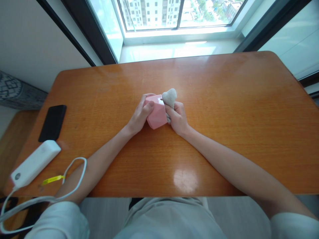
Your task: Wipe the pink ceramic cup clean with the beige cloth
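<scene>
A glossy pink faceted object (157, 114) is held above the middle of the wooden table, with my left hand (141, 114) wrapped round its left side, thumb on the near face. My right hand (178, 118) grips a light grey cloth (169, 97) against the pink object's right side. One end of the cloth sticks up above my right fingers, and a folded bit shows below them. The fingertips of my right hand are partly hidden by the cloth.
On the left of the wooden table (224, 132) lie a black phone (52, 123) and a white power strip (35, 163). Its white cable (83, 172), with a yellow tag (53, 180), loops by my left forearm. A window stands beyond the far edge.
</scene>
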The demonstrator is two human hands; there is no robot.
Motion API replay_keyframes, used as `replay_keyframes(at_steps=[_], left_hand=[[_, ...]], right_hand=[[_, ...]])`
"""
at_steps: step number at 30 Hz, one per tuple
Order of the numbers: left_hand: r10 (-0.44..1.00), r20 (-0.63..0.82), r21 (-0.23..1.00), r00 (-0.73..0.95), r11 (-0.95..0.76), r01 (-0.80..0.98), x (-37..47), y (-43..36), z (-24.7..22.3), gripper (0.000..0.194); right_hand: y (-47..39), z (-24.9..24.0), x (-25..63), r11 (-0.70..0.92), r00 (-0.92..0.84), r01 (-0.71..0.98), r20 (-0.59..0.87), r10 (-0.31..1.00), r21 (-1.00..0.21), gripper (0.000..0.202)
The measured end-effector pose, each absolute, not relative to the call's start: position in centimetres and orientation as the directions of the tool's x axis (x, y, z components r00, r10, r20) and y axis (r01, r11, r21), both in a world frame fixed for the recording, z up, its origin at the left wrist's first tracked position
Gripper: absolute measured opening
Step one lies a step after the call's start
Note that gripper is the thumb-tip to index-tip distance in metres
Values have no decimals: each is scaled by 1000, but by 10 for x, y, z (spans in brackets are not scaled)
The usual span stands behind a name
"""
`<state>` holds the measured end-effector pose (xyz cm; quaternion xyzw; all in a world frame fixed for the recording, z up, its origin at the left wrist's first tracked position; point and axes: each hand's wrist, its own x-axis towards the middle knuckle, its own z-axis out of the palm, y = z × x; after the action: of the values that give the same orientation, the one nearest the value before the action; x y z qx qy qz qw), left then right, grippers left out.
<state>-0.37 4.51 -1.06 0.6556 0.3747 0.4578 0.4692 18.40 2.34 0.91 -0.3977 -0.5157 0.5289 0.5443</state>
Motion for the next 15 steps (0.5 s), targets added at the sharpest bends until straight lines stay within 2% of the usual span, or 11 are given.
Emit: replay_keyframes(at_steps=[3, 6, 8, 11, 15], left_hand=[[874, 429, 883, 227, -459, 100, -2, 44, -12, 69], [747, 623, 715, 232, -664, 220, -4, 44, -8, 63], [654, 701, 602, 283, -756, 257, -6, 43, -4, 61], [534, 749, 455, 392, -845, 280, -10, 43, -2, 66], [454, 725, 299, 518, -885, 357, -14, 46, -7, 86]], right_hand=[[24, 10, 183, 105, -109, -188, 127, 986, -976, 52], [23, 12, 182, 86, -129, -196, 113, 985, -977, 51], [23, 13, 182, 82, -146, -190, 111, 983, -978, 51], [24, 14, 182, 85, -149, -188, 114, 982, -979, 49], [27, 11, 183, 89, -117, -197, 114, 987, -976, 42]])
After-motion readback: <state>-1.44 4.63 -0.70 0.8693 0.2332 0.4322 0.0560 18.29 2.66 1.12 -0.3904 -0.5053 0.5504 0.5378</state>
